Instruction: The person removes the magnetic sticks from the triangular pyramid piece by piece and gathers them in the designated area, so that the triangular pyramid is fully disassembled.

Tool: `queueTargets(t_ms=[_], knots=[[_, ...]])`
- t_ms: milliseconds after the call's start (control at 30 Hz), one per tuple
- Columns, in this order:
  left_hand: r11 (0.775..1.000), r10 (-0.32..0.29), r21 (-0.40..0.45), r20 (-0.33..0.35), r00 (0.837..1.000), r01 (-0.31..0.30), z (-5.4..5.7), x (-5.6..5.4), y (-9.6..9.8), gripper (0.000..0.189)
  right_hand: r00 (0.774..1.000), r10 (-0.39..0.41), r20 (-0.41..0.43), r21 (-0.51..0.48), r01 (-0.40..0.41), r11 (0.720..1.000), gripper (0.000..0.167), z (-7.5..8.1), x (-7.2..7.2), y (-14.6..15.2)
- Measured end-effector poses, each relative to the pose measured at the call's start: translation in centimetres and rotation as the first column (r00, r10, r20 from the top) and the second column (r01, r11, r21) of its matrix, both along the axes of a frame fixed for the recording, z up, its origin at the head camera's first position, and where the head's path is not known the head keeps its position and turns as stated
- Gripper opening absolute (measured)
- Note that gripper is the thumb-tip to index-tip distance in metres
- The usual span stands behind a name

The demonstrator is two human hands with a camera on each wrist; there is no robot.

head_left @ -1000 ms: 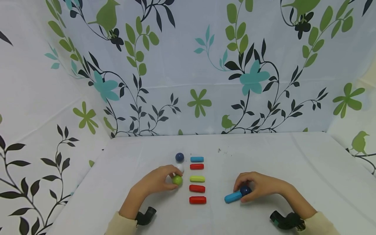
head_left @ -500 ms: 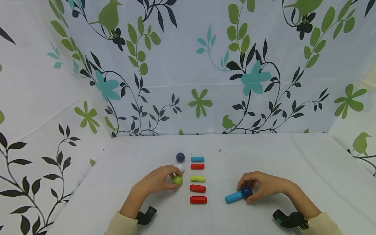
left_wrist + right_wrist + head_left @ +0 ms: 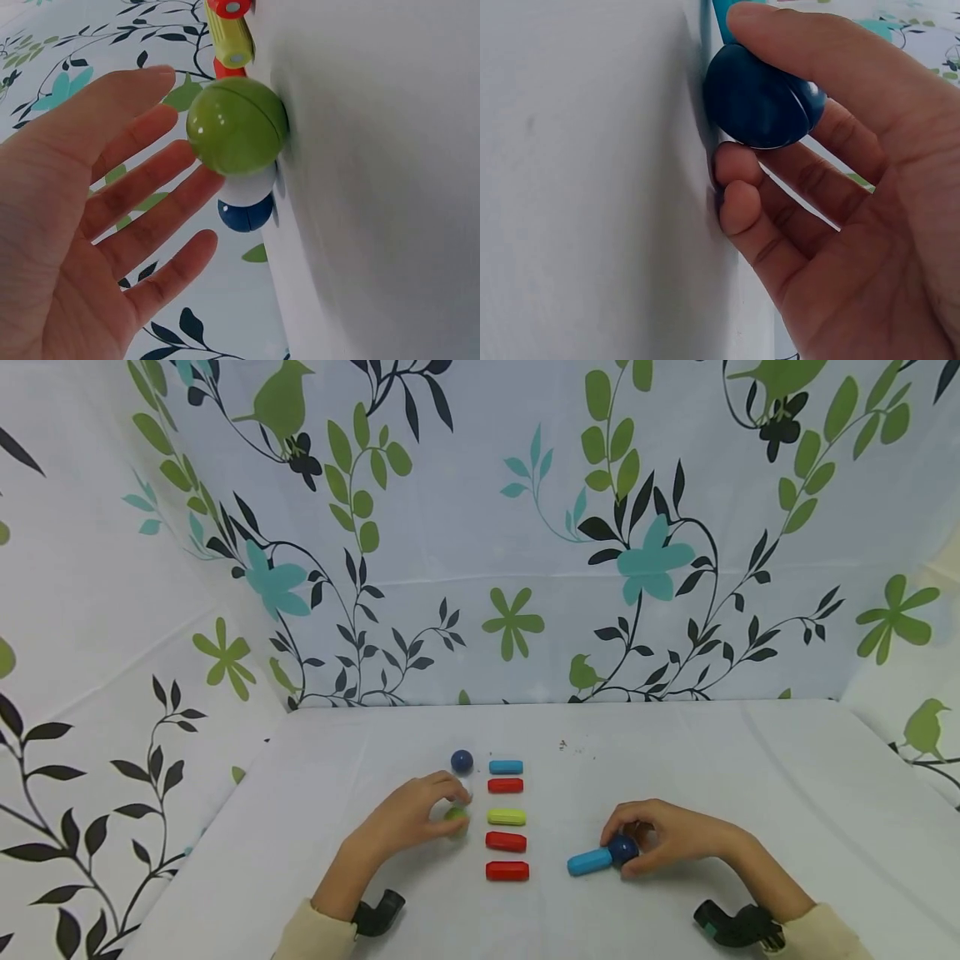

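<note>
My left hand (image 3: pixel 412 814) is around a green ball (image 3: pixel 237 126) on the white table, its fingers spread loosely. In the left wrist view the thumb tip is apart from the ball and the other fingers reach behind it. A white ball (image 3: pixel 251 186) and a dark blue ball (image 3: pixel 246 214) stand beyond it in line. On the right, my right hand (image 3: pixel 667 837) holds another dark blue ball (image 3: pixel 761 97) between thumb and curled fingers. A light blue rod (image 3: pixel 589 862) lies with one end against that ball.
Right of the left hand, short rods lie in a column: a blue rod (image 3: pixel 506 767), a red rod (image 3: pixel 506 786), a yellow-green rod (image 3: pixel 506 817) and two more red ones. A patterned cloth (image 3: pixel 450 527) hangs behind the white table (image 3: pixel 675 743).
My left fingers have loosened from the green ball, the forefinger lifting slightly away. My right hand has shifted a little left with the dark blue ball and light blue rod.
</note>
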State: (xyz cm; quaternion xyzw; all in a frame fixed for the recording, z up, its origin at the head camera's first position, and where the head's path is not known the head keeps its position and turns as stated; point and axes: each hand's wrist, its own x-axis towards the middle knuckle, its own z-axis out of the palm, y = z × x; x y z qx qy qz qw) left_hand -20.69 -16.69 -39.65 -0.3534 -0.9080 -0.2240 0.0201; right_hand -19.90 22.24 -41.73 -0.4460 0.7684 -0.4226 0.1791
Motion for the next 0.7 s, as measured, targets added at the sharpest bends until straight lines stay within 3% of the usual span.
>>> queueTargets(t_ms=[233,500,700], knots=[[0.999,-0.048,-0.011,-0.092,0.995,0.047,-0.1,0.4,1.3,0.023,1.0,0.007,-0.001,-0.007,-0.007,1.0,0.029,-0.2,0.0,-0.5],[0.998,-0.029,-0.054,-0.089,0.996,0.024,0.2,1.7,3.1,0.021,1.0,0.005,0.025,-0.019,-0.005,1.0,0.03,-0.3,0.2,-1.0],[0.994,-0.088,-0.079,-0.102,0.991,0.08,0.4,2.5,4.3,0.026,0.999,-0.001,0.039,-0.014,0.002,1.0,0.03,-0.6,0.2,-1.4]])
